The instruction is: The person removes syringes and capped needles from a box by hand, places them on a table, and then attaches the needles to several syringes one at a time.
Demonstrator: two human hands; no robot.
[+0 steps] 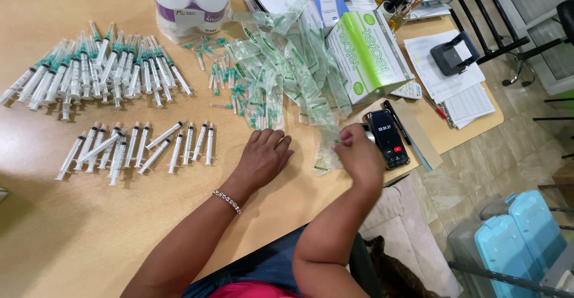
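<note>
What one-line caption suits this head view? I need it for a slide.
At a wooden table, the right hand grips a clear wrapper while the left hand rests beside rows of syringes.

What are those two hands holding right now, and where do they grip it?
The right hand pinches a clear plastic syringe wrapper near its upper end; the rest hangs below. The left hand lies flat on the wooden table, holding nothing.

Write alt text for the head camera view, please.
A person's right hand grips a clear plastic wrapper while the left hand rests flat on a wooden table, beside rows of syringes and a wrapper pile.
</note>
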